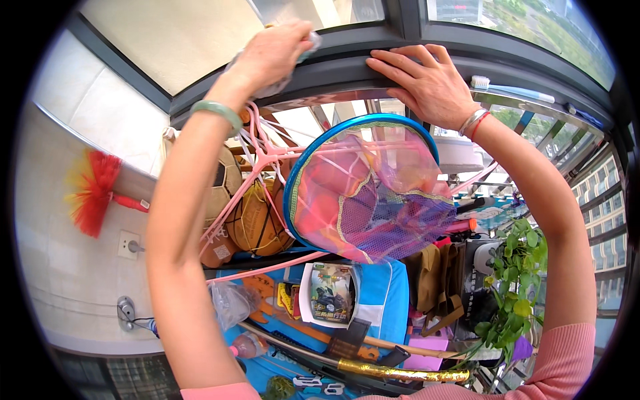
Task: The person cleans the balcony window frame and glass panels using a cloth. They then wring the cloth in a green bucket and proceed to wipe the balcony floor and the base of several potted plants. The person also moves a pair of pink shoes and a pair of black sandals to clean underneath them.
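My left hand (275,57), with a green bangle at its wrist, is closed round a crumpled pale cloth (313,45) against the dark grey window frame (347,40). Most of the cloth is hidden behind the fingers. Farther right, my right hand (427,79) lies flat on the frame's lower rail with its fingers stretched out and nothing in them. A toothbrush (510,89) with white bristles rests on the ledge to the right of that hand. Between my forearms, below the window, is a blue-rimmed mesh net (289,193) in pink and purple.
Pink hangers (269,155) hang beside the net, in front of balls (259,223). Beneath are a blue case (390,287), a boxed item (333,293) and a gold-wrapped rod (403,371). A leafy plant (517,287) stands right; a red-yellow duster (97,190) is on the left wall.
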Available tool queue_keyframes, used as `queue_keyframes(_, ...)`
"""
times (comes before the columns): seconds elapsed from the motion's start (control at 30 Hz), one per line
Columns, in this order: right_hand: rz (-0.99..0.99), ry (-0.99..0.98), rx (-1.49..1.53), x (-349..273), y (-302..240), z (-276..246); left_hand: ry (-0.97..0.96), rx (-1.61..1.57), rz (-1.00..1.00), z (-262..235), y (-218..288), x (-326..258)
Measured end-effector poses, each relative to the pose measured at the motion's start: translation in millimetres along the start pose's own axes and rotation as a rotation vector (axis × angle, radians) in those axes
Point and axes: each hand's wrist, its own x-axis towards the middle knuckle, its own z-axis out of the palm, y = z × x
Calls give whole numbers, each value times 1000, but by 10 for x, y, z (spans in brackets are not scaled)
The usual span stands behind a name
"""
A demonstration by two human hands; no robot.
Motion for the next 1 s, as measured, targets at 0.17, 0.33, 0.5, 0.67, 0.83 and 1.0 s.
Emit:
queue_keyframes(0.17, 2, -29, 10, -21, 1, -12, 206, -196, 32, 226, 491, 376)
queue_keyframes(0.33, 28, -47, 22, -14, -9, -37, 307, -289, 115, 307, 831, 531)
queue_keyframes(0.5, 21, -44, -16, 32, -27, -52, 295, -451, 107, 277, 894, 553)
queue_keyframes(0.67, -22, -37, 30, -7, -17, -44, 182, -453, 152, 260, 819, 417)
queue_keyframes(0.83, -42, -47, 50, -26, 24, -97, 197, -411, 189, 205, 790, 337)
queue_keyframes(1.0, -4, 24, 149, -36, 46, -44, 99, -334, 241, 151, 697, 99)
